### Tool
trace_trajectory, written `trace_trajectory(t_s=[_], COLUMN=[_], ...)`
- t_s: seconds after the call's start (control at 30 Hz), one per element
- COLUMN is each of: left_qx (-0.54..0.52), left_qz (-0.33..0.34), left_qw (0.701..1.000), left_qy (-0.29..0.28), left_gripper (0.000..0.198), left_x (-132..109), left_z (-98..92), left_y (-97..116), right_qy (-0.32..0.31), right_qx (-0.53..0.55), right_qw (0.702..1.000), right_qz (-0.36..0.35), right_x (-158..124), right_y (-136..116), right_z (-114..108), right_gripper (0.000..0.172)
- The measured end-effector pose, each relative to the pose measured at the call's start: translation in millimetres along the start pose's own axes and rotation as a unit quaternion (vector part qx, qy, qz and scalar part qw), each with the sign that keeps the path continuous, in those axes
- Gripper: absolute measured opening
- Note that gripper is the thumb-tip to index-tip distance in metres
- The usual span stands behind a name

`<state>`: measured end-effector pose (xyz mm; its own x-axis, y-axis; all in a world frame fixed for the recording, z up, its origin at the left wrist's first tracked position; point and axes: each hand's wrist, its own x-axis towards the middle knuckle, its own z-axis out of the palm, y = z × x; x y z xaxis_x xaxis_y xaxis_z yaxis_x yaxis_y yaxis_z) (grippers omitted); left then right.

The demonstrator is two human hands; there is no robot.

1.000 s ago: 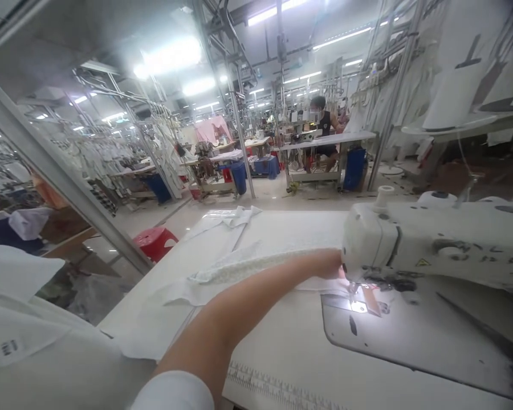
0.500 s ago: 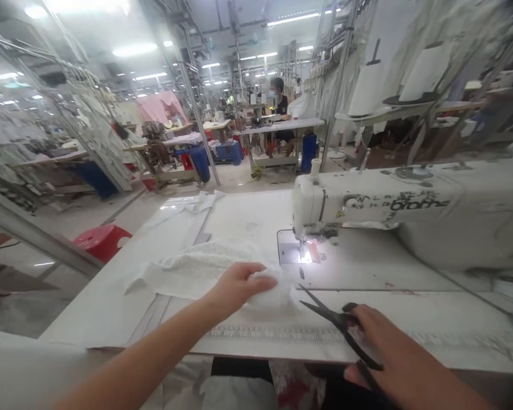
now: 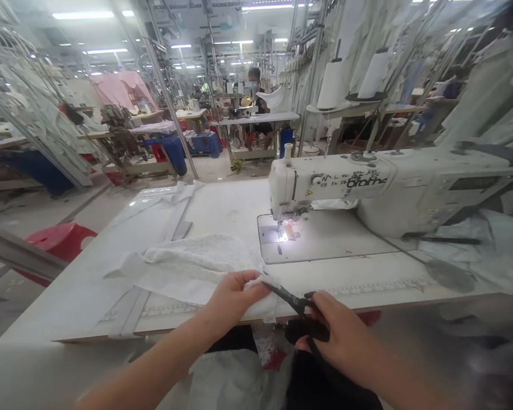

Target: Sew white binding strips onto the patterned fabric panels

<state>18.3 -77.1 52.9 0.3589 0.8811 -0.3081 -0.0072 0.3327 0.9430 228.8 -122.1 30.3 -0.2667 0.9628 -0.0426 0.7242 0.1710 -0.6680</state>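
Note:
A piece of white fabric lies across the front of the white table. My left hand pinches its right end near the table's front edge. In my right hand are black scissors, fingers through the handles. The blades point left, their tips at the fabric right beside my left fingertips. Whether the tips are over or under the cloth is hard to tell. Behind both hands stands a white sewing machine, its lamp lighting the needle plate.
Printed ruler tape runs along the table's front edge. More white cloth is heaped at the right. A red stool stands beyond the left edge. Thread cones rise behind the machine. Farther back, a person sits at another table.
The scissors have moved left to the fabric beside my left hand, and their blades, apart before, are now closer together. The view has turned to the right.

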Motion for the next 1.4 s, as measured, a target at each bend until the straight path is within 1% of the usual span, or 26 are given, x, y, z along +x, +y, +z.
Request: trace_trajectory(t_s=[0.1,0.13,0.2,0.23,0.3,0.4,0.47,0.57,0.67,0.77,0.83,0.93,1.0,1.07,1.13,1.2,1.27,1.33,1.4], left_qx=[-0.012,-0.012,-0.030,-0.045,-0.069,-0.052,-0.029,-0.001,0.019,0.003,0.005,0.047,0.068,0.080,0.091,0.102,0.102,0.090,0.077], left_qz=[-0.033,-0.039,-0.042,-0.043,-0.043,-0.024,-0.016,-0.034,-0.049,-0.034,-0.028,-0.026,-0.008,0.016,0.027,0.018,0.005,-0.003,-0.010], left_qw=[0.999,0.999,0.998,0.996,0.994,0.995,0.996,0.998,0.998,0.999,0.999,0.996,0.993,0.991,0.991,0.992,0.993,0.995,0.995], left_qy=[-0.025,-0.031,-0.047,-0.056,-0.069,-0.080,-0.077,-0.053,-0.042,-0.043,-0.046,-0.067,-0.092,-0.102,-0.091,-0.072,-0.058,-0.053,-0.055], left_gripper=[0.025,0.025,0.024,0.024,0.024,0.024,0.024,0.023,0.023,0.021,0.018,0.016,0.018,0.021,0.024,0.027,0.029,0.029,0.027], left_x=[4.6,6.9,11.9,14.2,18.1,21.4,22.6,24.4,27.4,30.8,31.9,30.0,26.9,23.8,22.3,22.6,24.3,26.0,26.7], left_z=[3.5,3.4,2.1,1.3,0.7,3.0,5.7,8.3,7.3,5.1,4.8,6.5,8.4,9.8,9.8,8.2,5.7,4.0,3.9], left_y=[-2.5,-2.3,-0.8,0.0,0.5,-2.5,-6.0,-11.9,-19.3,-26.0,-27.3,-24.1,-20.9,-19.1,-19.6,-21.7,-24.0,-25.2,-25.2], right_qy=[-0.020,-0.008,0.044,0.068,0.101,0.118,0.123,0.122,0.133,0.144,0.135,0.139,0.147,0.134,0.098,0.050,0.012,-0.012,-0.021], right_qx=[0.024,0.033,0.047,0.058,0.087,0.115,0.117,0.126,0.129,0.123,0.123,0.139,0.164,0.183,0.160,0.092,0.013,-0.046,-0.081], right_qw=[0.999,0.999,0.997,0.996,0.991,0.984,0.980,0.976,0.975,0.977,0.979,0.977,0.973,0.973,0.982,0.994,1.000,0.999,0.996], right_qz=[0.029,0.034,0.034,0.028,0.001,-0.064,-0.101,-0.129,-0.119,-0.097,-0.093,-0.088,-0.067,-0.041,-0.031,-0.029,-0.023,-0.015,-0.013], right_x=[-6.7,-7.5,-6.1,-3.7,3.9,18.8,27.5,34.5,35.6,35.5,35.8,36.4,35.5,32.3,26.3,18.1,9.5,2.3,-2.5], right_y=[11.4,14.7,17.8,17.1,11.4,-3.5,-12.8,-20.1,-19.0,-14.5,-12.6,-13.1,-13.9,-12.3,-6.2,3.9,15.3,24.4,28.9], right_z=[5.7,4.7,-1.7,-6.4,-15.7,-21.2,-17.6,-7.8,-1.8,-0.4,0.7,3.2,3.0,-1.3,-10.2,-21.6,-32.0,-38.5,-40.7], right_gripper=[0.024,0.025,0.026,0.023,0.014,0.020,0.016,0.014,0.015,0.014,0.015,0.015,0.014,0.013,0.017,0.023,0.030,0.033,0.035])
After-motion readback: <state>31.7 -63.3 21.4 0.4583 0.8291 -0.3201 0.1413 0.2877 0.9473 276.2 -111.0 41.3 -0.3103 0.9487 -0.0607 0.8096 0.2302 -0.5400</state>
